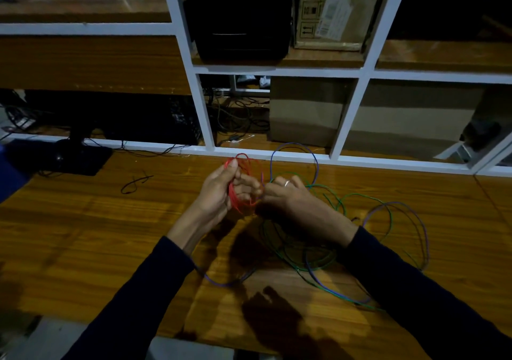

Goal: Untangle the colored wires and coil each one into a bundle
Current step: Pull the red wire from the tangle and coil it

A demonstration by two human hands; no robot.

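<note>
- Now, far left on the wooden table (83,221), a short black wire scrap (135,183) lies by itself, near a monitor base (80,157).
- Left hand (219,190) is raised above the table, palm turned inward, forearm rising from a dark sleeve (144,290); thumb and fingers are curled round a coil of red wire (235,193), several loops gathered in its grasp and fanning up past the fingertips.
- Right hand (288,196), back facing the camera with a ring (287,183) on one finger, sits just beside the left; its fingertips pinch at the coil's edge, though exactly which strand they hold I cannot tell.
- Behind and right of the hands, a purple wire (293,145) arcs up in a big loop and trails across the table.
- Green wire (360,194) sprawls loose beneath the right forearm, crossing the purple one.
</note>
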